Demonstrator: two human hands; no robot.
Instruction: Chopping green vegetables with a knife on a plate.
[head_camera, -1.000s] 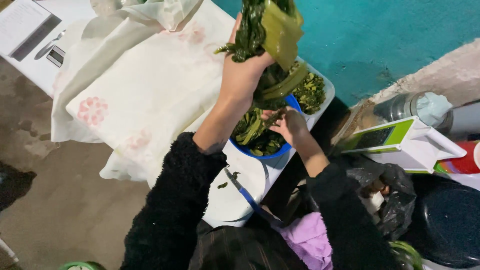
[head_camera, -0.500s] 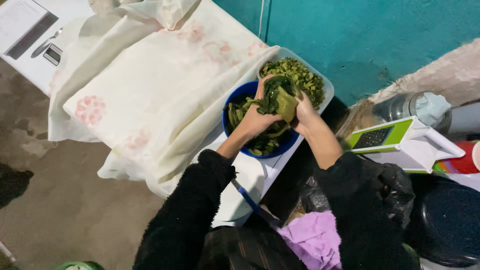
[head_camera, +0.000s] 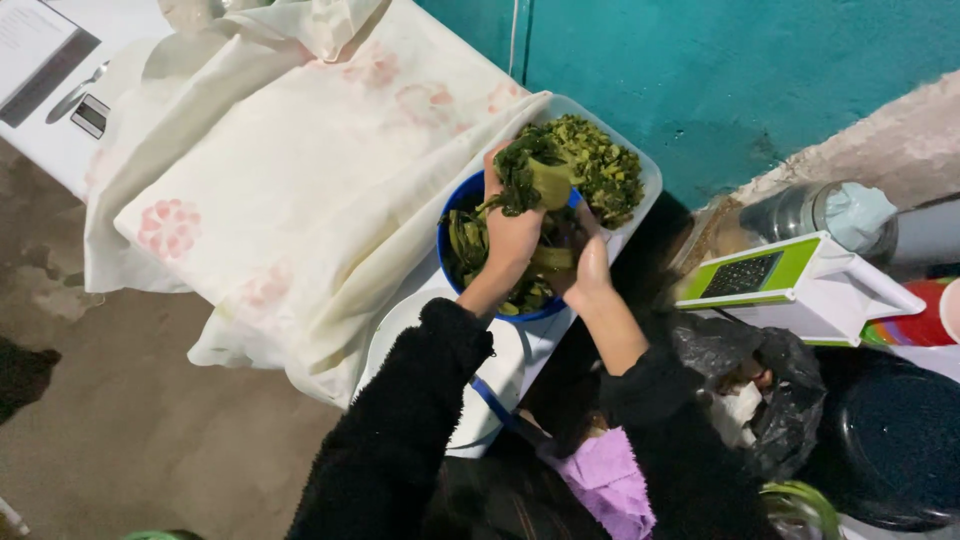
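My left hand (head_camera: 512, 235) is shut on a bunch of wet, dark leafy greens (head_camera: 530, 172) and holds it just above a blue bowl (head_camera: 447, 228) that has more leaves in it. My right hand (head_camera: 590, 275) rests at the bowl's right side. Its fingers reach in among the leaves and are partly hidden. Behind the bowl stands a white tray (head_camera: 652, 182) heaped with chopped greens (head_camera: 605, 170). Both arms wear black fuzzy sleeves.
A cream cloth with pink flowers (head_camera: 300, 180) covers the table to the left. At the right are a green and white slicer (head_camera: 790, 280), a black plastic bag (head_camera: 770, 400), a metal container (head_camera: 800, 210) and a dark pot (head_camera: 900, 440). A teal wall (head_camera: 720, 70) stands behind.
A second ago my left hand held the bunch high above the bowl. It dropped into the bowl with both hands on the leaves, and has now lifted a bunch slightly again.
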